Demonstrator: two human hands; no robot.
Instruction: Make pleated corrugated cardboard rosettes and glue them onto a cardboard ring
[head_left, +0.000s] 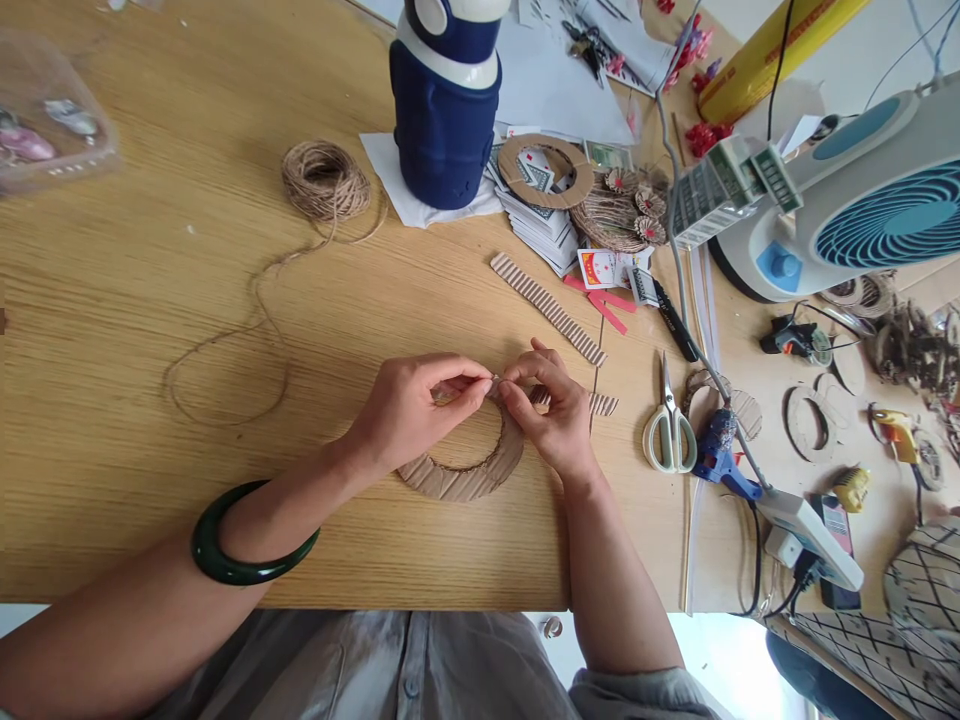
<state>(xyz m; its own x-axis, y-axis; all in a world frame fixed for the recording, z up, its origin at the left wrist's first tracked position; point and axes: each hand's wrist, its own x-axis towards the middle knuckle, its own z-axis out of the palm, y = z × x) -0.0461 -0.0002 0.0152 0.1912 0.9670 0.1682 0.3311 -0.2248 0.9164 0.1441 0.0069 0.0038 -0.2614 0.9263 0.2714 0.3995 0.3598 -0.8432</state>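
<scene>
A wide wooden surface [135,290], warm tan with a fine grain, is seen from above and fills most of the view. It is divided by a dark seam [596,382], and a paler section [660,530] is shown to the right. Below the near edge, a white floor [720,645] is brightly lit. At upper right, a plain white area [885,30] is glimpsed; whether wall or floor cannot be told.

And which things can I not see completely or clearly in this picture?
In the head view:
Cardboard ring: partly hidden by left hand and right hand.
What lies between the fingers: too small to tell.
Blue bottle: cut off by top edge.
Fan: cut off by right edge.
</scene>
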